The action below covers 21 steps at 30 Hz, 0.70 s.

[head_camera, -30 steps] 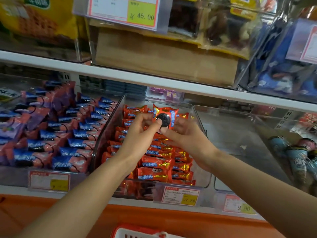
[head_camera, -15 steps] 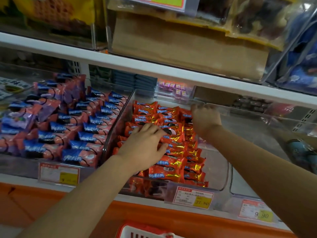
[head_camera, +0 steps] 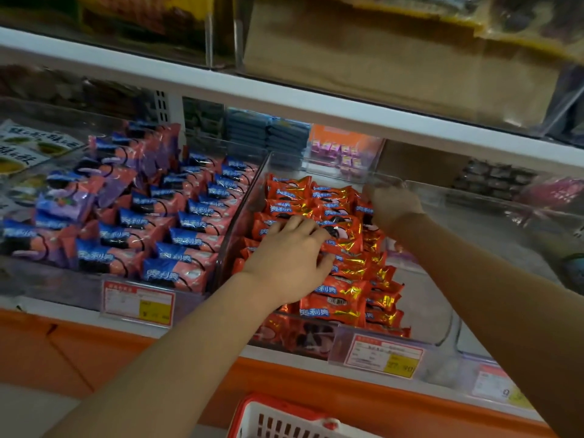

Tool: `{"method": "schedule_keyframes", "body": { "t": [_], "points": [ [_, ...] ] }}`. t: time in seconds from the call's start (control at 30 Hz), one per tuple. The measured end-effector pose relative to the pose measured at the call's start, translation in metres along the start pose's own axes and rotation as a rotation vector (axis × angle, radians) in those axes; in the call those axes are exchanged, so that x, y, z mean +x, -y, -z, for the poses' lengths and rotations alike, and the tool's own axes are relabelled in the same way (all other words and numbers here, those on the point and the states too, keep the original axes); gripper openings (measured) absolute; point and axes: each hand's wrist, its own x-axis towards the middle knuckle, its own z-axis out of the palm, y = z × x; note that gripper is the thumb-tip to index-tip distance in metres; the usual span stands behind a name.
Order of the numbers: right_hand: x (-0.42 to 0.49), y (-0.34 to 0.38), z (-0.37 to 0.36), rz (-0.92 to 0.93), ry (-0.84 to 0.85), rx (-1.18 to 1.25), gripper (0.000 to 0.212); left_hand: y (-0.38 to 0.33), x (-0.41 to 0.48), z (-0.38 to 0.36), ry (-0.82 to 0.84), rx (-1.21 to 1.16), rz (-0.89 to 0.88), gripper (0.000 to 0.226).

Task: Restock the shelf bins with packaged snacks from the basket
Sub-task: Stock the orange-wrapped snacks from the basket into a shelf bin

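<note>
Head view showed your left hand [head_camera: 290, 257] lying flat on the orange packets [head_camera: 339, 292] in the middle clear bin [head_camera: 442, 320], its fingers [head_camera: 297, 224] straight and a little spread, pressing the top layer and not gripping anything. Your right hand [head_camera: 393, 205] was at the far right of the back rows, close against the bin's clear side wall; its fingers were turned away from the camera, so whether they were apart or closed on a packet could not be told. The packets lay in overlapping rows filling the left and centre of the bin, with bare floor along its right side, and the red basket [head_camera: 246, 409] sat below the shelf edge, its contents out of sight. The step looked like settling and straightening the stock. To do it well, you needed to keep the left palm light and even so the foil wrappers slid and did not crease, hold the right hand as a stop at the back row, and square the rows with labels up, leaving the price tag [head_camera: 384, 358] uncovered. The blue-and-pink packets [head_camera: 177, 235] in the neighbouring bin needed no touching
</note>
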Motion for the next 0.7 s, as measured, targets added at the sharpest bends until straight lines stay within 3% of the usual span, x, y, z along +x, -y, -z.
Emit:
{"method": "schedule_keyframes", "body": {
  "t": [0.23,0.5,0.6,0.7],
  "points": [
    [-0.002,0.001,-0.001,0.053,-0.016,-0.105,0.041,0.0,-0.001,0.0,0.006,0.02,-0.001,0.047],
    [-0.022,0.001,0.0,0.114,0.082,0.056,0.051,-0.003,0.0,0.004,0.06,0.029,0.014,0.047],
    [-0.043,0.003,0.009,0.135,0.113,-0.021,0.049,-0.007,0.001,0.01,0.123,0.055,0.053,0.047],
    [-0.07,0.002,0.019,0.115,0.092,0.055,0.042,-0.017,0.0,0.022,0.095,0.127,0.098,0.045]
  ]
}}
